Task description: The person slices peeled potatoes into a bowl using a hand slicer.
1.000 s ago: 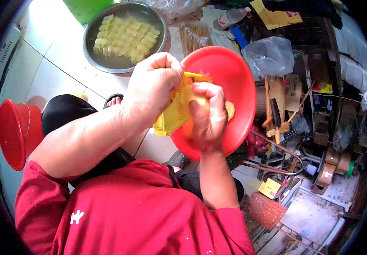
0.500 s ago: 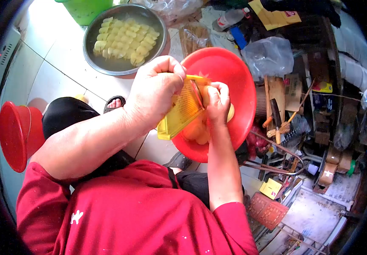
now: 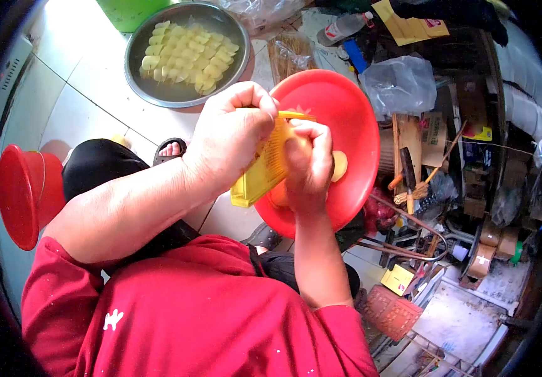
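Note:
My left hand (image 3: 236, 125) is closed round the upper end of a yellow slicer (image 3: 252, 182), a ribbed plastic frame tilted over a red basin (image 3: 352, 144). My right hand (image 3: 312, 160) is pressed to the slicer's face, fingers curled over a pale peeled potato that they mostly hide. A pale round slice (image 3: 339, 166) lies in the basin beside my right hand. More orange-tinted pieces (image 3: 278, 195) show under the slicer, partly covered.
A metal bowl (image 3: 244, 60) of skewered slices (image 3: 189, 56) in water stands ahead on the tiles. A red bucket (image 3: 16, 198) is at my left, a green bucket (image 3: 126, 12) beyond. Sticks, a bottle (image 3: 346, 28), a plastic bag (image 3: 400, 85) and tools crowd the right side.
My right hand has shifted slightly left and turned across the slicer's face, uncovering more of the slice in the basin. My left hand and the slicer stay nearly in place.

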The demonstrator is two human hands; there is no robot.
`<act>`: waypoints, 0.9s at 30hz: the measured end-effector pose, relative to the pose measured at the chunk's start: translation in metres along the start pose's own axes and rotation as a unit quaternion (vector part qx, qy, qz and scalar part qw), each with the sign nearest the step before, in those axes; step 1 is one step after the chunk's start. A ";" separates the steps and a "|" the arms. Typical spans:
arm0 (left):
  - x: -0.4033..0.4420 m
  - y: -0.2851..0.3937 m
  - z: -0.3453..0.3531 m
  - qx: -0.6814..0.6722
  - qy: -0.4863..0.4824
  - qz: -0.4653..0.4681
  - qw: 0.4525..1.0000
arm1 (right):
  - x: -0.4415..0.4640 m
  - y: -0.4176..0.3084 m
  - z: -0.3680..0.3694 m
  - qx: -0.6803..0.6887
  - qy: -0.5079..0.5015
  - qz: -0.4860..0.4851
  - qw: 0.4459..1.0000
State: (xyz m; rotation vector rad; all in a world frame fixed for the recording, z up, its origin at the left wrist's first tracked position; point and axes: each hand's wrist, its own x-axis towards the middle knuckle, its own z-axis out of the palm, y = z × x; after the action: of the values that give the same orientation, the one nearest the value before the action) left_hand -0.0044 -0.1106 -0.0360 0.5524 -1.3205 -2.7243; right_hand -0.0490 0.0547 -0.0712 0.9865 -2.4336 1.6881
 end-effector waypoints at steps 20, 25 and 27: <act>0.006 0.001 0.002 0.019 0.018 0.024 0.999 | 0.002 0.102 -0.035 -0.113 0.080 0.188 0.972; 0.007 0.003 0.001 0.025 0.020 0.014 0.999 | 0.003 0.040 -0.019 0.174 0.116 0.281 0.937; 0.007 0.003 0.001 0.026 0.023 0.010 0.999 | -0.008 0.057 -0.025 0.199 0.131 0.269 0.933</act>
State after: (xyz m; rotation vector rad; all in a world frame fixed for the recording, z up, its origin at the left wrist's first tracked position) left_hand -0.0115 -0.1136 -0.0352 0.5997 -1.3814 -2.6511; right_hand -0.0794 0.0924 -0.1117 0.0527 -2.3587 2.3575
